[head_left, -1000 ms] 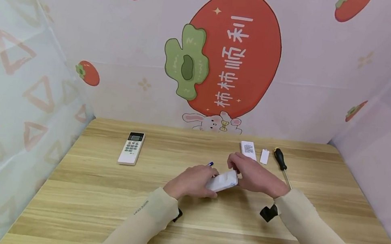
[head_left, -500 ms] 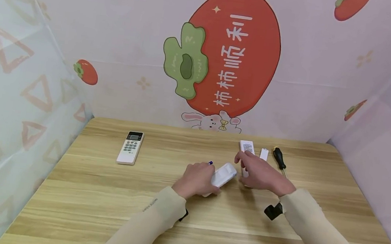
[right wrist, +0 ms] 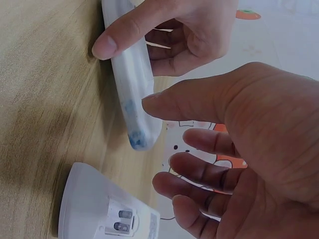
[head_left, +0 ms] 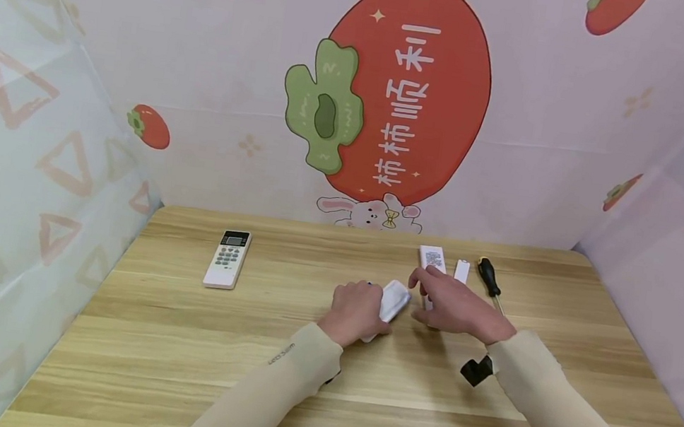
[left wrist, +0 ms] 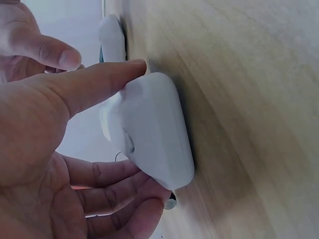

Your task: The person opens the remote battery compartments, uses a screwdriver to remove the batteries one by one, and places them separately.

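Observation:
My left hand (head_left: 355, 311) grips a white oblong plastic object (head_left: 394, 300) low over the wooden table, thumb on one side and fingers on the other. In the right wrist view the far end of this white object (right wrist: 132, 99) has a blue stain; its kind does not show. My right hand (head_left: 451, 302) is beside it, fingers loosely bent with nothing between them. Partly under the right hand lies a white remote control (head_left: 433, 256), label side up. In the right wrist view its battery compartment (right wrist: 119, 219) stands uncovered.
A small white battery cover (head_left: 461, 271) and a black-handled screwdriver (head_left: 488, 277) lie at the back right. Another remote control (head_left: 227, 260) lies face up at the left. A blue pen end (head_left: 369, 284) peeks out behind the left hand. Patterned cloth walls (head_left: 224, 178) border the table.
My left hand has turned the white object more upright in the head view and shifted slightly right. My right hand has come off its end and moved right, over the labelled remote control.

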Tool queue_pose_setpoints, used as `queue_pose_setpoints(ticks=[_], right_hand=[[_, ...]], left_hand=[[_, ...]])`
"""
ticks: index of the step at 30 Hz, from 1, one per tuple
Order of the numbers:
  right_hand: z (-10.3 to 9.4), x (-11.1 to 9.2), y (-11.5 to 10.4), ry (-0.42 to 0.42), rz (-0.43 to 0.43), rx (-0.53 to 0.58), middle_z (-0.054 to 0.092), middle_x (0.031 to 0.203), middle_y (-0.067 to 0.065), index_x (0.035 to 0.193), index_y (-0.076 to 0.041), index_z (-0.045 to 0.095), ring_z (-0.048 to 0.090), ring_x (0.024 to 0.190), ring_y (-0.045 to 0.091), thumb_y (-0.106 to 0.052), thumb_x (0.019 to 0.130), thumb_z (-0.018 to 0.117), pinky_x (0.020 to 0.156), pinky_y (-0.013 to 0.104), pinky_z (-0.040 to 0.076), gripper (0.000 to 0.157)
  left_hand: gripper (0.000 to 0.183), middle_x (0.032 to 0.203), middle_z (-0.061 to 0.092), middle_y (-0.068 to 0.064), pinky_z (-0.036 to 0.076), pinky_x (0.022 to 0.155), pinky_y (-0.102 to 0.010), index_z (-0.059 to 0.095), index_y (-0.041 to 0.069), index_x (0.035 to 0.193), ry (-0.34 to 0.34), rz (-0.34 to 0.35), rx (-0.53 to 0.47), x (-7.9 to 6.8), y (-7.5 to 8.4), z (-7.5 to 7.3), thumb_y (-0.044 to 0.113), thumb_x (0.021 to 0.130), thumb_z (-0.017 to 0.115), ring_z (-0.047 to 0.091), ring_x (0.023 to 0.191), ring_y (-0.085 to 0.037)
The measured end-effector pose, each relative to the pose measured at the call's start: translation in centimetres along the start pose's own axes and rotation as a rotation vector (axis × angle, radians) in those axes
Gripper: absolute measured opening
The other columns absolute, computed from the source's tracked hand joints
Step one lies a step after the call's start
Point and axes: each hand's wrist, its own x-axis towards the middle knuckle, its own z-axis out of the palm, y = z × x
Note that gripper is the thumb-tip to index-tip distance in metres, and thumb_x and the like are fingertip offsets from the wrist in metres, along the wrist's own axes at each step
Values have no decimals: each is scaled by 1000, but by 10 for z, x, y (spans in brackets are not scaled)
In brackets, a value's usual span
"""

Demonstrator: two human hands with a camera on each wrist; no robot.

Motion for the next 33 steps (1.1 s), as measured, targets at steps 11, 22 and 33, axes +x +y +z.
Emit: queue_pose_setpoints(ticks=[11,22,33], right_hand=[[1,1,-1,1,-7,-9,57,98,10,118,-5,58,52,78,18,-14,87,77,67,35,46,37],[2,1,-2,-15,-3,-8,59,98,10,113,-4,64,55,81,18,-15,89,74,73,38,49,28],[6,3,0,-34,3,-28,60,99,7,111,-4,69,56,82,17,-17,89,73,74,38,50,25]], left_hand=[[48,76,57,-1,43,58,-35,67,11,95,7,-23,23,4,4,3,50,76,87,54,66,-19],[54,80,55,-2,43,60,-35,66,11,100,-49,-55,7,-7,1,-2,54,75,87,53,69,-20],[55,81,57,-2,47,64,-38,62,10,100,-141,16,-40,-19,-9,-13,35,64,97,55,71,-20]])
